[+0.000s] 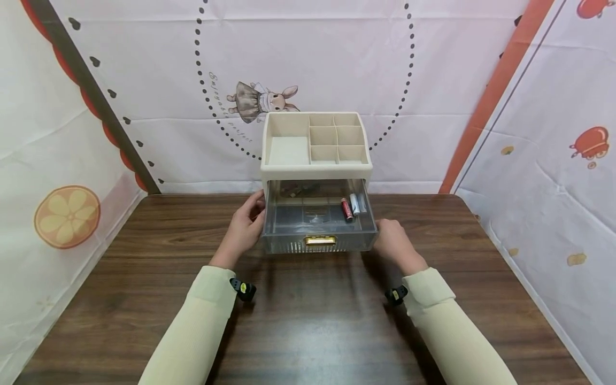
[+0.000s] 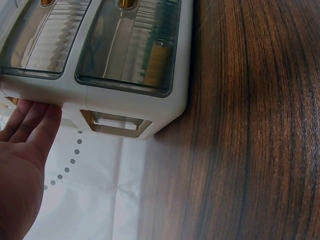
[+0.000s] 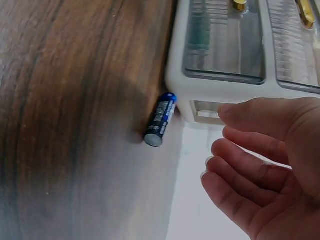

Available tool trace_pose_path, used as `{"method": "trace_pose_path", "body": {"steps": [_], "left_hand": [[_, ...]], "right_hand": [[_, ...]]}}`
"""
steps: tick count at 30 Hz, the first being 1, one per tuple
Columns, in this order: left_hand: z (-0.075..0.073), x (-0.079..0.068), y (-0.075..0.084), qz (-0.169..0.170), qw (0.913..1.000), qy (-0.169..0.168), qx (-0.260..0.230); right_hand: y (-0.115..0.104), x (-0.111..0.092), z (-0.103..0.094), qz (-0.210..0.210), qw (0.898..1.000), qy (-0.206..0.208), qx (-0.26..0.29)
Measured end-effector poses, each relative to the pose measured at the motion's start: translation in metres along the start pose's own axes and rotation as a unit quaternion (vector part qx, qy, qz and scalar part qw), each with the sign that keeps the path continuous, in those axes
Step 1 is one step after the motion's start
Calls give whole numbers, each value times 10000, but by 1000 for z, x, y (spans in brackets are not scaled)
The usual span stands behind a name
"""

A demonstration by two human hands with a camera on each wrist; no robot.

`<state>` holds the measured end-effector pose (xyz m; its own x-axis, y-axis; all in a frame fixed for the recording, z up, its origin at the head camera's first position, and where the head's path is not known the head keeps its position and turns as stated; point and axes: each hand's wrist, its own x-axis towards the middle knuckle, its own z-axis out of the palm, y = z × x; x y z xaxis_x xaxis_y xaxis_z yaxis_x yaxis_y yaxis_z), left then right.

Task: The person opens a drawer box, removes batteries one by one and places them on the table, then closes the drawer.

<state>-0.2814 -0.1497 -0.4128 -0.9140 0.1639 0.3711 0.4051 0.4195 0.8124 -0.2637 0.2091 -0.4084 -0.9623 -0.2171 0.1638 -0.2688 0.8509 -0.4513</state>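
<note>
A cream desktop organizer (image 1: 316,174) stands on the table, its clear upper drawer (image 1: 289,243) pulled out. Inside lie a red battery (image 1: 346,210) and a white battery (image 1: 354,205), with another pale one (image 1: 362,202) beside them. My left hand (image 1: 245,227) rests its extended fingers on the organizer's left side, as the left wrist view shows. At the right side, my right hand (image 1: 393,241) holds nothing, its fingers loosely bent near the side wall. A dark blue battery (image 3: 161,120) lies on the table against the organizer's lower right corner, hidden in the head view.
The brown wooden table (image 1: 308,321) meets a printed white cloth (image 1: 308,53) right behind the organizer. Open compartments (image 1: 337,136) divide the organizer's top. Through a closed lower drawer front, a yellowish-brown object (image 2: 158,62) and something green show.
</note>
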Motion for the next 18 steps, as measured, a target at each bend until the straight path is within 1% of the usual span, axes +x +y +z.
{"method": "trace_pose_path", "body": {"steps": [2,7,8,14,15,17,18], "left_hand": [[0,0,0,-16,10000,-15,12],[0,0,3,-73,10000,-22,-17],[-1,-2,8,-111,9999,-32,-16],[0,-1,8,-208,9998,-7,-8],[1,0,4,-200,9998,13,-15],[0,-1,8,-233,9997,21,5],[0,-2,13,-230,9997,15,30]], "right_hand": [[-2,-2,-3,58,10000,-13,66],[-6,-5,-7,-39,9999,132,54],[-7,-6,-8,-72,9998,171,48],[-12,-8,-15,-10,9998,191,12],[-13,-8,-16,-1,9998,175,-7],[-15,-9,-19,-35,9998,174,-53],[-16,-10,-21,-68,9998,180,-83]]}}
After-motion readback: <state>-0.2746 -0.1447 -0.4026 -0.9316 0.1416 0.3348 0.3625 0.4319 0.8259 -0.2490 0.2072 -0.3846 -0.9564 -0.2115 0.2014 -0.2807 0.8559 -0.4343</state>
